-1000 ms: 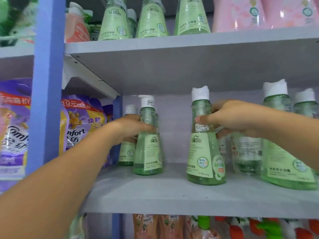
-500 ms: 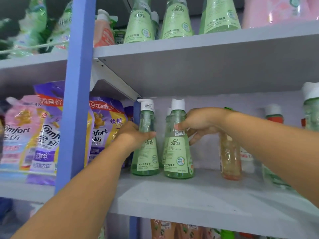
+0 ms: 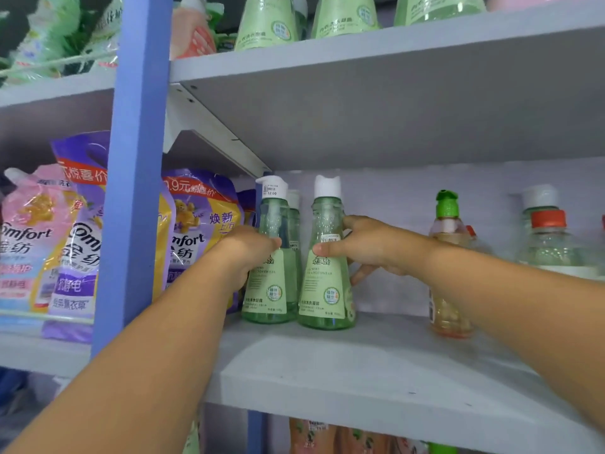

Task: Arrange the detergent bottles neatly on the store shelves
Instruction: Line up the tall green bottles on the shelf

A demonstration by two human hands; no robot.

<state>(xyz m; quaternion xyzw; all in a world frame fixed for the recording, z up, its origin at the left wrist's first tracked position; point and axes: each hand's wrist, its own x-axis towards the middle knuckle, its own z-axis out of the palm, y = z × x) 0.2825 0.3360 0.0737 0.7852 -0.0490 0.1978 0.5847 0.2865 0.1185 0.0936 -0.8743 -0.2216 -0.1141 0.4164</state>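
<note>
On the grey middle shelf [image 3: 376, 365] two clear green conical detergent bottles stand upright, just beside each other, near its left end. The left hand [image 3: 244, 249] grips the pump-top green bottle [image 3: 266, 290] at its neck, fingers curled round it; a white price sticker on the pump reads "12.00". The right hand [image 3: 366, 247] holds the flip-cap green bottle [image 3: 325, 290], thumb across the front and fingers behind. Both pale green labels carry Chinese writing and small English text, too small to read. A third green bottle [image 3: 294, 224] stands behind, between them. To the right, well apart, stands an amber bottle with green cap [image 3: 448, 273]. Left of the blue upright post [image 3: 137, 158], purple and pink refill pouches [image 3: 75, 240] show "Comfort" and "9.9元". More green bottles [image 3: 266, 24] stand on the upper shelf [image 3: 360, 47].
</note>
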